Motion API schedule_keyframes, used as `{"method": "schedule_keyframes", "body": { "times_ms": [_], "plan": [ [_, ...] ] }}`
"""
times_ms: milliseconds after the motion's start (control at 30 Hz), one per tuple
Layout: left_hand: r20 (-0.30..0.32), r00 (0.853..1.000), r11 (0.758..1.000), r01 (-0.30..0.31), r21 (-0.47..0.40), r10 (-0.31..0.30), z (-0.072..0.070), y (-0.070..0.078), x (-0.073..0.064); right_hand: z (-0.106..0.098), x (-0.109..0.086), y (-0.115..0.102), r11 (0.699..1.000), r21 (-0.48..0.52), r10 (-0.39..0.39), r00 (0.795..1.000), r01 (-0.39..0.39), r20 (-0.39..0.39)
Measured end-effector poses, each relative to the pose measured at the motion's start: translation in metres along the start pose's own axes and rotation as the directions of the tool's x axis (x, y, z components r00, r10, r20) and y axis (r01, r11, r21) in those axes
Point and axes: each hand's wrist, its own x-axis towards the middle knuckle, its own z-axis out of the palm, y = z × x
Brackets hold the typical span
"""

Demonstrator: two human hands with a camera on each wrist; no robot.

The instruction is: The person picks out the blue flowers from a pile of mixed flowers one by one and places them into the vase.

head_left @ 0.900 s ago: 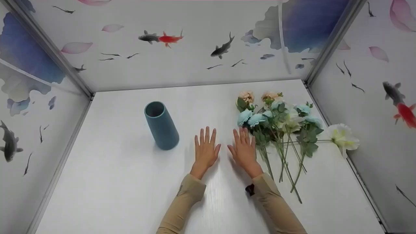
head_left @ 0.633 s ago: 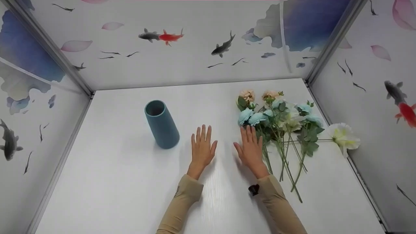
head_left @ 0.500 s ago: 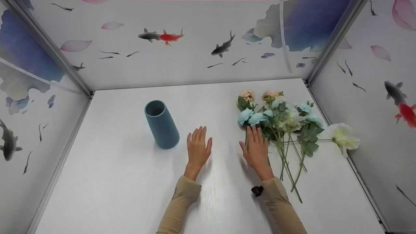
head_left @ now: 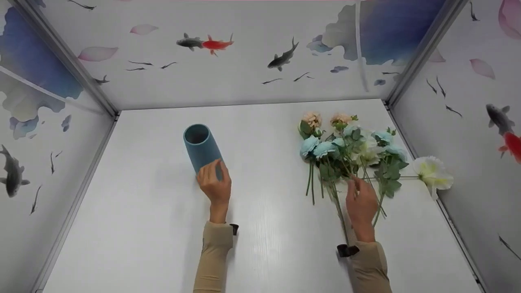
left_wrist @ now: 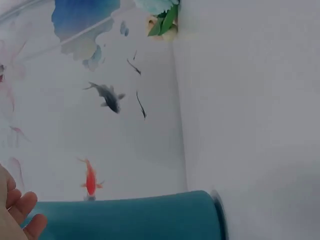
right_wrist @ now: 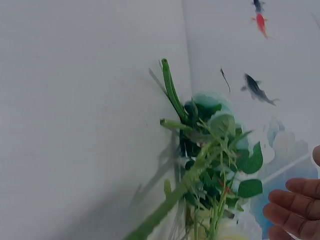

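A teal vase (head_left: 202, 151) stands upright on the white table, its round mouth facing up. My left hand (head_left: 215, 181) is at the lower part of the vase, fingers loosely bent and overlapping it in the head view. In the left wrist view, the fingertips (left_wrist: 30, 205) show apart from one another beside the vase's side. My right hand (head_left: 361, 205) hovers over the stems of a pile of artificial flowers (head_left: 346, 142). Its thumb and fingers (right_wrist: 295, 207) stand apart in the right wrist view, with leaves and green stems (right_wrist: 170, 205) alongside and nothing between them.
Blue, peach and white blooms lie heaped with their stems toward me. One white flower (head_left: 434, 173) sticks out over the table's right edge. Printed walls (head_left: 240, 81) enclose the white table (head_left: 134, 228) at the back and both sides.
From flat on the table's middle, my hands have moved apart: the left to the vase, the right onto the flower stems. Their straight fingers have become bent. The vase and flowers stay put.
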Motion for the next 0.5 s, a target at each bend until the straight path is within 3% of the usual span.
{"method": "schedule_keyframes", "body": {
  "times_ms": [233,400,500],
  "plan": [
    [-0.085,0.989,0.993,0.120,-0.010,-0.121,-0.005,-0.014,0.008,-0.024,-0.003,0.027,0.989,-0.099,0.101,0.990,-0.111,-0.099],
    [-0.094,0.973,0.977,0.208,-0.048,-0.212,-0.004,-0.020,0.010,-0.038,-0.012,0.043,0.966,-0.149,0.197,0.975,-0.211,-0.105],
    [-0.072,0.960,0.961,0.263,-0.084,-0.269,-0.004,-0.024,0.010,-0.045,-0.017,0.052,0.941,-0.149,0.292,0.952,-0.303,-0.093]
  ]
}}
